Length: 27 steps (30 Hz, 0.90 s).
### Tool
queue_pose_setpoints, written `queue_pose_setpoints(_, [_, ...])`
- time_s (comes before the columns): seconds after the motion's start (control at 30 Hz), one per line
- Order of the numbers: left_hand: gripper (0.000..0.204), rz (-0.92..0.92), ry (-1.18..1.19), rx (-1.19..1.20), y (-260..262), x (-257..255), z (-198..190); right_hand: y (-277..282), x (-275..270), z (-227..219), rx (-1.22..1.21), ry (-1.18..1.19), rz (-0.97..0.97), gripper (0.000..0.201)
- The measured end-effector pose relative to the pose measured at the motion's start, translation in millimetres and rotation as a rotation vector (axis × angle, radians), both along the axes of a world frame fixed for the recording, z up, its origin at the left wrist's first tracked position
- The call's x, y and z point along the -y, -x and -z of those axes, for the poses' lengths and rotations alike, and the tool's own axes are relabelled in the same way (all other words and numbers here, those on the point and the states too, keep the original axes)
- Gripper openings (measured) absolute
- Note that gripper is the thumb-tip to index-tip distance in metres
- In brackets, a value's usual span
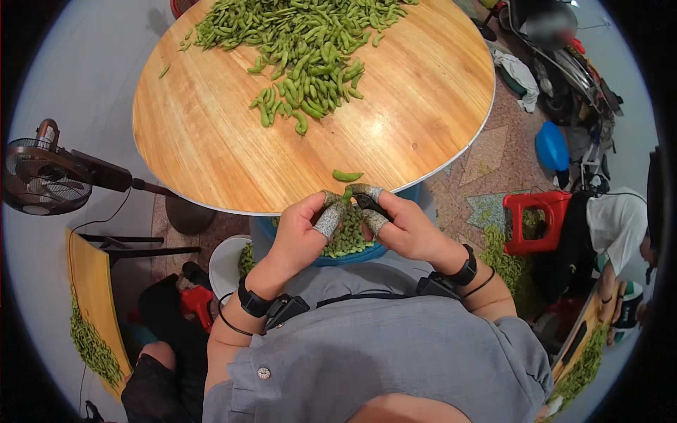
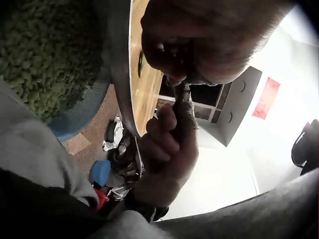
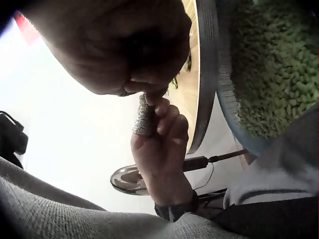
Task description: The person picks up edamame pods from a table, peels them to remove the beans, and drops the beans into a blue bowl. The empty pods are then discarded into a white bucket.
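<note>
At the table's near edge my left hand and right hand meet, fingertips together, and pinch a small green soybean pod between them. Silvery-grey wraps cover thumbs and some fingertips on both hands. The pod is mostly hidden by fingers in both wrist views. Just beyond the hands a single pod lies on the round wooden table. Below the hands, a blue basin holds many shelled green beans. Farther back on the table spreads a big heap of pods.
A white bucket stands left of the basin. At the left is a fan. On the right are a red stool, a blue tub and pods on the floor. Other people sit at both sides.
</note>
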State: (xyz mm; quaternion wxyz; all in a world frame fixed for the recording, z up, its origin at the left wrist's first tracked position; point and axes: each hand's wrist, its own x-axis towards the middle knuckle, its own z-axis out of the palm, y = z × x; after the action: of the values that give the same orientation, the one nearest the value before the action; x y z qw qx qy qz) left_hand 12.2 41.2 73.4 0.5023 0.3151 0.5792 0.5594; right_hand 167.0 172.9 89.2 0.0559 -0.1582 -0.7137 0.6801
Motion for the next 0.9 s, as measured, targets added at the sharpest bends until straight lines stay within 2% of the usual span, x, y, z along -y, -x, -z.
queue_pose_setpoints(0.07, [0.017, -0.066, -0.275, -0.799, -1, -1, 4, 0, 2, 2, -0.035, -0.019, 0.007, 0.043])
queue_pose_setpoints(0.1, [0.017, -0.063, -0.282, -0.792, -1, 0, 3, 2, 3, 1, 0.022, 0.119, 0.011, 0.043])
queue_pose_setpoints(0.13, [0.017, -0.044, -0.299, -0.895, -1, 3, 2, 3, 4, 0, 0.080, 0.259, 0.016, 0.044])
queue_pose_setpoints(0.17, [0.018, -0.025, -0.313, -0.999, 0, 4, 1, 4, 3, 0, 0.087, 0.257, 0.022, 0.044])
queue_pose_setpoints(0.23, [0.015, 0.003, -0.325, -0.959, 6, 7, 11, 4, 3, 4, 0.180, 0.594, -0.010, 0.042])
queue_pose_setpoints(0.27, [0.012, 0.031, -0.334, -0.928, 10, 10, 16, 3, 4, 7, 0.183, 0.602, -0.001, 0.042])
queue_pose_setpoints(0.3, [0.012, 0.041, -0.332, -0.920, 13, 13, 19, 1, 4, 9, 0.208, 0.744, -0.022, 0.040])
queue_pose_setpoints(0.33, [0.012, 0.108, -0.192, -0.363, 16, 16, 21, 1, 5, 11, 0.230, 0.885, -0.043, 0.038])
queue_pose_setpoints(0.37, [0.013, 0.167, -0.041, 0.192, 20, 18, 23, 3, 6, 9, 0.230, 0.892, -0.030, 0.038])
queue_pose_setpoints(0.4, [0.013, 0.179, -0.034, 0.198, 23, 18, 27, 5, 8, 5, 0.245, 0.951, -0.035, 0.038])
queue_pose_setpoints(0.47, [0.018, 0.241, -0.031, 0.824, 30, 19, 40, 9, 11, 7, 0.254, 1.025, -0.024, 0.037])
queue_pose_setpoints(0.57, [0.021, 0.322, -0.021, 0.976, 39, 18, 51, 12, 13, 18, 0.299, 1.118, 0.042, 0.039])
queue_pose_setpoints(0.67, [0.019, 0.359, 0.011, 0.912, 43, 15, 49, 14, 18, 9, 0.247, 1.115, 0.065, 0.037])
queue_pose_setpoints(0.73, [0.018, 0.354, 0.053, 0.866, 42, 12, 41, 14, 19, 0, 0.267, 0.875, 0.138, 0.036])
queue_pose_setpoints(0.77, [0.017, 0.340, 0.088, 0.815, 41, 10, 39, 13, 20, 0, 0.263, 0.878, 0.147, 0.036])
queue_pose_setpoints(0.9, [0.016, 0.313, 0.087, 0.757, 34, 6, 35, 4, 29, 1, 0.201, 0.596, 0.210, 0.036])
